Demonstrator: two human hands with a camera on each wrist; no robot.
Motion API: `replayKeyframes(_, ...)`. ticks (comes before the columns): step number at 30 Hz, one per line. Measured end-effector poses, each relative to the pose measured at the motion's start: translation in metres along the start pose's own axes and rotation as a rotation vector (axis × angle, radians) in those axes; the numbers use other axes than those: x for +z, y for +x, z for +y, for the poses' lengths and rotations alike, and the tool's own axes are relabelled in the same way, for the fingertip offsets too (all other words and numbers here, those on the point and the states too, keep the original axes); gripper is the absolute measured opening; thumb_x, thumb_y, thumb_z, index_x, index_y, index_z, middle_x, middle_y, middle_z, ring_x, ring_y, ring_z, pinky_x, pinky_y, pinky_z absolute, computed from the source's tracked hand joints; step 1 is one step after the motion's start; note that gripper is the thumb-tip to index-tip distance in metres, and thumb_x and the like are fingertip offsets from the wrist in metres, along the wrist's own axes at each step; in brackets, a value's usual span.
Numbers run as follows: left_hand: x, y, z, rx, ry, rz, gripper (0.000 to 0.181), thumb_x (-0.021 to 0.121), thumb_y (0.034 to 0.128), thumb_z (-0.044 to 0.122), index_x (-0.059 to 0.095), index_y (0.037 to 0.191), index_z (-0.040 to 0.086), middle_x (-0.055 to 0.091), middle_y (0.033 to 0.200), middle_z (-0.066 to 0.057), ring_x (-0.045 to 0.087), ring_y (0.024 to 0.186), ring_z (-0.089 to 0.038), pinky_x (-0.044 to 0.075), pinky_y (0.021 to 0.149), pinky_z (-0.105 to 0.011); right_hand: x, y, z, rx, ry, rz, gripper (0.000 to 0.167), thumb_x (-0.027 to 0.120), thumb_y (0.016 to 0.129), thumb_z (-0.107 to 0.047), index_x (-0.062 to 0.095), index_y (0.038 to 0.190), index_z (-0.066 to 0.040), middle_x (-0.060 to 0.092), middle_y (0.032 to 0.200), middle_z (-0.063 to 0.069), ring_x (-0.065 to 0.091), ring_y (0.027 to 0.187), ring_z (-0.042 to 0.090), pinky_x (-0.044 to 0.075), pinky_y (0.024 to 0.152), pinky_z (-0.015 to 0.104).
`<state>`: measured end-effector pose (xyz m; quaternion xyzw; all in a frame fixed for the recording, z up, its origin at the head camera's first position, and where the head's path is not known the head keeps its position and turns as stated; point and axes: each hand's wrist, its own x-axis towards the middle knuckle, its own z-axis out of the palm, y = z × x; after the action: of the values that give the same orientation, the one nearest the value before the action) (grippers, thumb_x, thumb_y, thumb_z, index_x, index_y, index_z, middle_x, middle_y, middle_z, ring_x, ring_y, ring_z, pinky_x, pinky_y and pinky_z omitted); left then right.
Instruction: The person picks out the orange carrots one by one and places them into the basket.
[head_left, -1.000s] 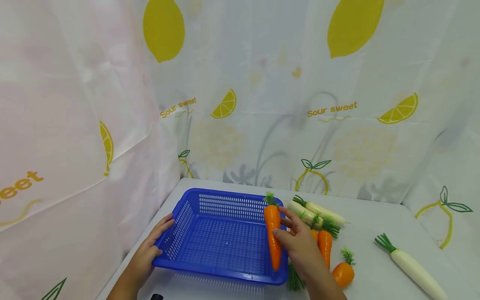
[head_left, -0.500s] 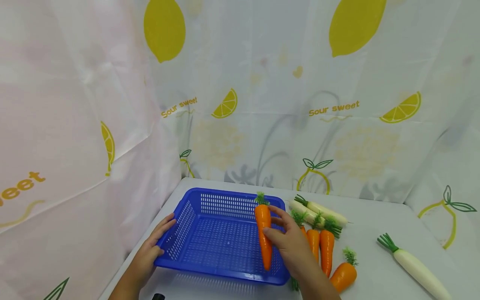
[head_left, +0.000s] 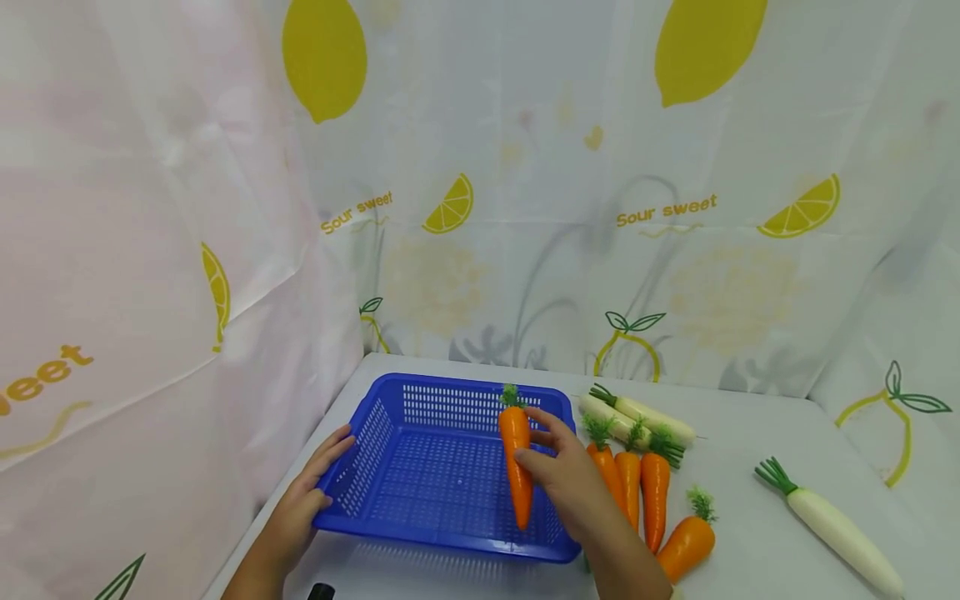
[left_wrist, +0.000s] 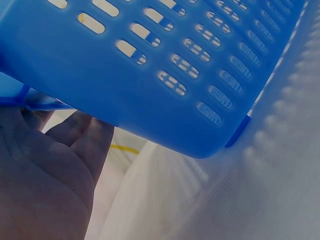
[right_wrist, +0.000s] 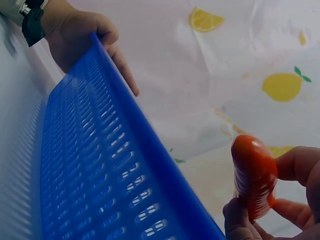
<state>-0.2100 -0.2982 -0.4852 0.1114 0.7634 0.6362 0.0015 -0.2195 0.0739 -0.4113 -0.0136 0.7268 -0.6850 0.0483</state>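
A blue perforated basket (head_left: 442,545) has a bare floor in the head view. My left hand (head_left: 300,500) grips its left rim; in the left wrist view that hand (left_wrist: 50,170) is under the rim beside the perforated wall (left_wrist: 100,75). Over the right part of the basket, my right hand (head_left: 562,471) pinches an orange carrot (head_left: 517,467) between thumb and fingers, its green top pointing away. The right wrist view shows the carrot (right_wrist: 252,172) end-on in the right hand (right_wrist: 300,195), with the left hand (right_wrist: 85,40) at the far end of the basket (right_wrist: 135,130).
Several carrots (head_left: 654,500) lie right of the basket, partly behind the right forearm. Two white radishes (head_left: 656,419) lie behind them, and another radish (head_left: 847,537) lies far right. A black object (head_left: 321,592) shows at the front edge. Lemon-print cloth (head_left: 487,275) hangs behind and at the sides.
My right hand has carried the carrot left, from the basket's right rim to over its interior, uncovering more of the carrots on the table. My left hand has stayed on the left rim.
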Motion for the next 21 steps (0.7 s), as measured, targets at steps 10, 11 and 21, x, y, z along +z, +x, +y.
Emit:
replayKeyframes(10,0.002,0.001,0.001,-0.007,0.000,0.005,0.091,0.033,0.0747,-0.013,0.036,0.162,0.012,0.009,0.177,0.005,-0.004,0.162,-0.042,0.006,0.119,-0.078,0.007,0.006,-0.005,0.024,-0.034,-0.026,0.067,0.071,0.093,-0.016,0.047,0.156,-0.019,0.049,0.148,0.024,0.069,0.099,0.026,0.061,0.089,0.042)
replayKeyframes(11,0.002,0.001,0.000,-0.004,0.002,0.005,0.091,0.033,0.0749,-0.013,0.037,0.162,0.012,0.009,0.177,0.005,-0.004,0.162,-0.042,0.006,0.119,-0.078,0.008,0.006,-0.006,0.022,-0.037,-0.032,0.068,0.071,0.093,-0.016,0.046,0.157,-0.018,0.049,0.147,0.024,0.069,0.099,0.026,0.061,0.089,0.042)
replayKeyframes(21,0.001,-0.001,0.002,-0.016,0.007,0.005,0.091,0.034,0.0750,-0.013,0.035,0.163,0.012,0.008,0.177,0.005,-0.006,0.162,-0.041,0.006,0.119,-0.077,0.020,0.009,-0.011,0.033,-0.052,-0.060,0.070,0.071,0.095,-0.017,0.042,0.159,-0.019,0.049,0.146,0.022,0.070,0.101,0.027,0.061,0.093,0.043)
